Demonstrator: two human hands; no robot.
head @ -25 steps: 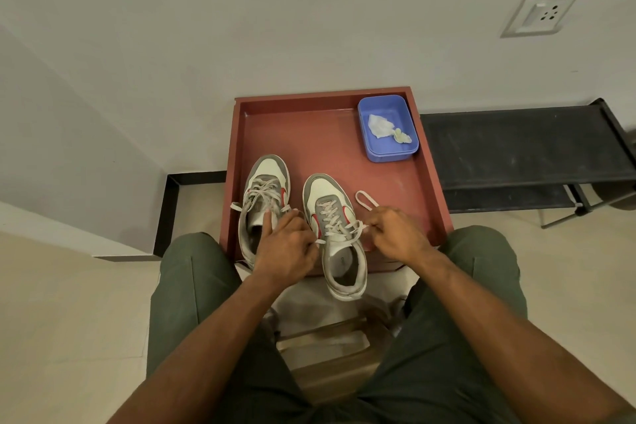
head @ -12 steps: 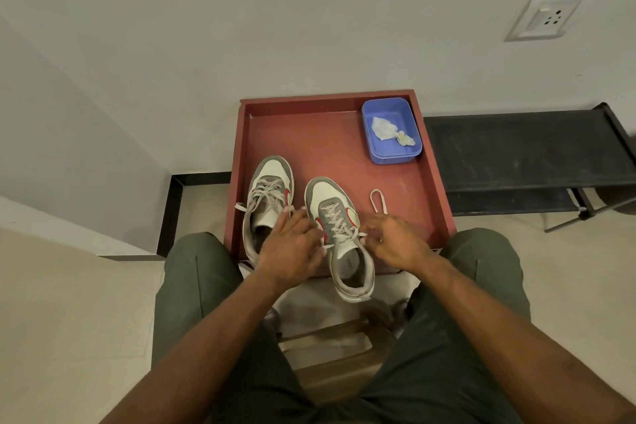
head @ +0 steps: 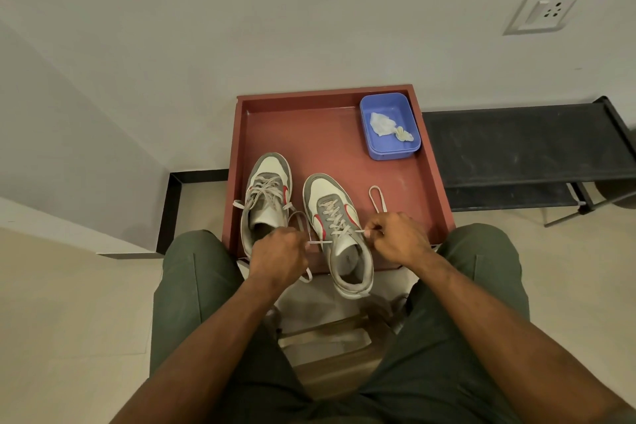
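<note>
Two grey-and-white low-top sneakers with red side trim stand toes-away on a square reddish-brown tray (head: 309,134), side by side. The work is on the right sneaker (head: 339,234), whose heel juts over the tray's near edge. The left sneaker (head: 266,203) stands just beside it, a little farther in, with its laces lying loose.

The right sneaker's flat white lace (head: 335,217) criss-crosses up the tongue and leaves the near eyelets on both sides, drawn out sideways. The left hand (head: 280,256) is at the near left of that shoe, fingers curled round the left run of lace. A short taut length spans from the fist to the eyelet, and a tail hangs out below the hand. The right hand (head: 399,239) is at the shoe's right, with thumb and fingers pinched on the right run of lace. A narrow loop of lace (head: 375,186) lies flat on the tray beyond its knuckles.

In the tray's far right corner sits a blue rectangular plastic tub (head: 392,153) holding a crumpled white cloth (head: 383,122). A low black metal rack (head: 523,144) stands to the right of the tray against the wall, and a white wall socket (head: 545,10) is above it.
</note>
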